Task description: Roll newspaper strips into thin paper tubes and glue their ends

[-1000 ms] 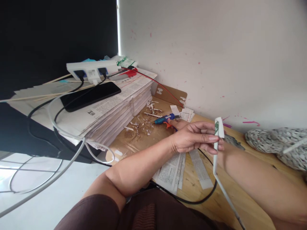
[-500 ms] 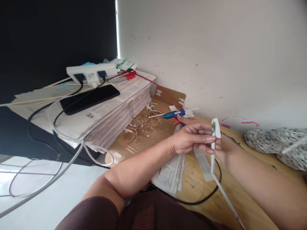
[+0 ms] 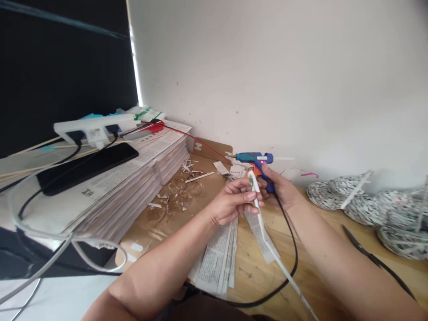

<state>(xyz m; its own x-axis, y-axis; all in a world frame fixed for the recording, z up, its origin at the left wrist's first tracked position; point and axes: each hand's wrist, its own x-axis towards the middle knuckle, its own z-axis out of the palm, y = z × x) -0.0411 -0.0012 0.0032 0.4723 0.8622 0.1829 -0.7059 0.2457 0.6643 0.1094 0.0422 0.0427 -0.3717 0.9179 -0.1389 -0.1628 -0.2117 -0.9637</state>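
A thin white rolled paper tube is pinched near its upper end by my left hand. It runs down to the lower right, bending slightly partway, and a small green patch shows near its tip. My right hand grips a blue and teal hot glue gun by the handle, its orange trigger facing left. The nozzle points left, above and beyond my left hand, apart from the tube. Some fingers of my right hand are hidden behind the tube and my left hand.
Newspaper strips lie on the wooden table. A tall newspaper stack at left bears a phone and a power strip. Paper scraps litter the cardboard. Woven paper coils and scissors lie at right. A black cord loops below.
My right hand has raised the glue gun clear of the cardboard. The tube, still in my left hand, now leans more to the left at its tip. The view has swung right.
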